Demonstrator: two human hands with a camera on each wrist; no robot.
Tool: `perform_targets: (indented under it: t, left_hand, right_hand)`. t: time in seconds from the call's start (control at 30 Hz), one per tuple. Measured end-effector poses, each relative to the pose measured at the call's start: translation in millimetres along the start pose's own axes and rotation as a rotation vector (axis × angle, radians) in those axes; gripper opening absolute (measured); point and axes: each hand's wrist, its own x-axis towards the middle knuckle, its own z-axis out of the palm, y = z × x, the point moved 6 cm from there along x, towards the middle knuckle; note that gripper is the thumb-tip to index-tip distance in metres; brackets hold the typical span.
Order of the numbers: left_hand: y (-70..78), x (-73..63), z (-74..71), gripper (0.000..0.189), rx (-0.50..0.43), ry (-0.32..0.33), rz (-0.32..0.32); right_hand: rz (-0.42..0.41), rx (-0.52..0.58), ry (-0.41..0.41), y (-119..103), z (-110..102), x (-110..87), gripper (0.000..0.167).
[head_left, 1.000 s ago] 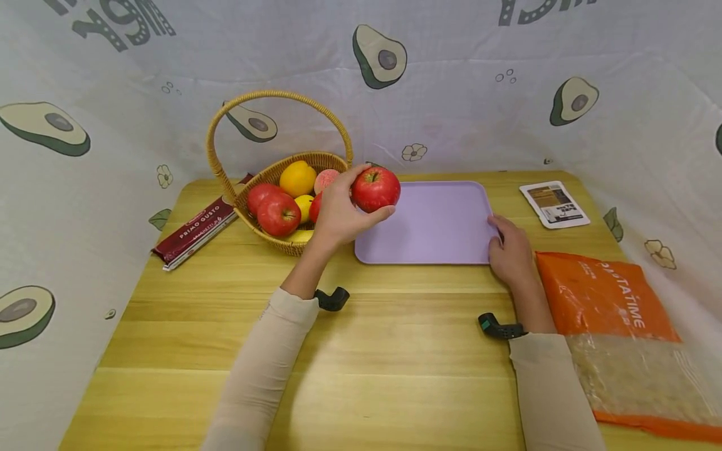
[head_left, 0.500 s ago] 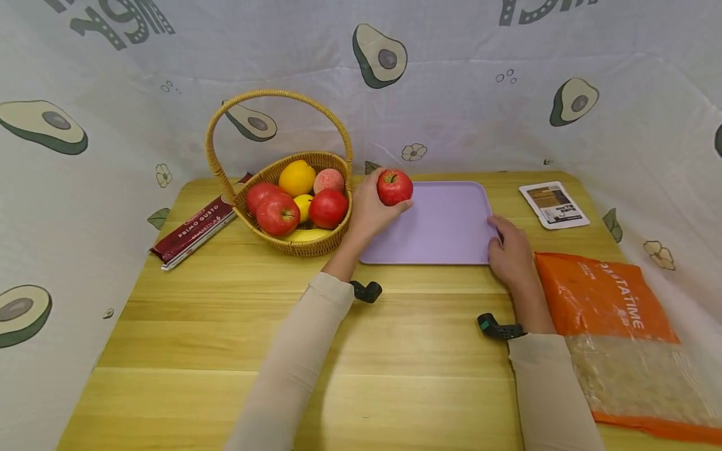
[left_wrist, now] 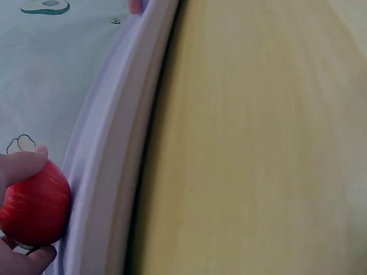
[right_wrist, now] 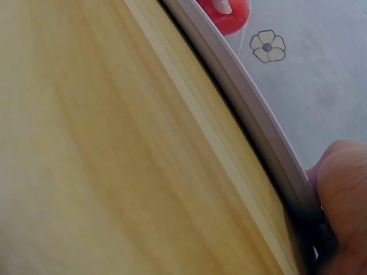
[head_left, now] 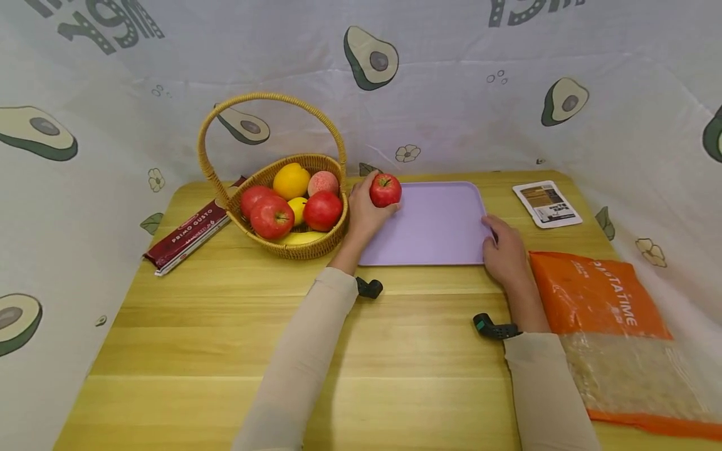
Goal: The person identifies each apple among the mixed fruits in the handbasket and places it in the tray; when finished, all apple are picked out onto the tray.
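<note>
A red apple (head_left: 386, 190) is in my left hand (head_left: 365, 210), thumb on its near side and fingers round its far left side. It is over the left end of a lilac tray (head_left: 437, 228). In the left wrist view the apple (left_wrist: 37, 206) appears low against the tray's surface; whether it bears its weight there I cannot tell. My right hand (head_left: 506, 254) grips the tray's right edge, thumb at the near side. In the right wrist view only part of that hand (right_wrist: 347, 195) shows, beside the tray's rim (right_wrist: 252, 109).
Left of the tray stands a wicker basket (head_left: 304, 252) with a tall handle, holding red apples, a peach, and yellow fruit. A dark red spaghetti packet (head_left: 194, 233) lies behind it. To the right are a small white packet (head_left: 547, 203) and an orange pasta bag (head_left: 612, 300).
My left hand has carried the apple right, away from the basket, and lowered it at the tray's left end. My right hand keeps its grip on the tray's edge. The head view has shifted slightly.
</note>
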Motion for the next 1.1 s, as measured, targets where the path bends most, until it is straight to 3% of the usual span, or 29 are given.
perform_targets:
  t: [0.33,0.47,0.67,0.9,1.1]
  left_hand:
    - [-0.9,-2.1,-1.8,0.102,0.065,-0.051,0.031]
    - [4.6,-8.7,-4.5,0.106,0.102,-0.078,0.078]
    - [17.0,-24.1,-8.7,0.107,0.077,-0.141,0.121]
    - [29.5,-44.6,-34.7,0.098,0.069,-0.148,0.168]
    - [35.9,-58.3,-58.8,0.087,0.065,-0.156,0.292]
  right_hand:
    - [-0.012,0.007,0.016,-4.1,0.2,-2.1,0.052]
    - [-0.005,0.007,0.013,-4.0,-0.7,-2.4,0.052]
    - [0.008,0.007,0.003,-1.5,-2.3,-2.8,0.052]
    - [0.002,0.009,0.009,0.0,-2.7,-3.0,0.052]
    - [0.013,0.009,0.000,1.3,-1.3,-1.2,0.052]
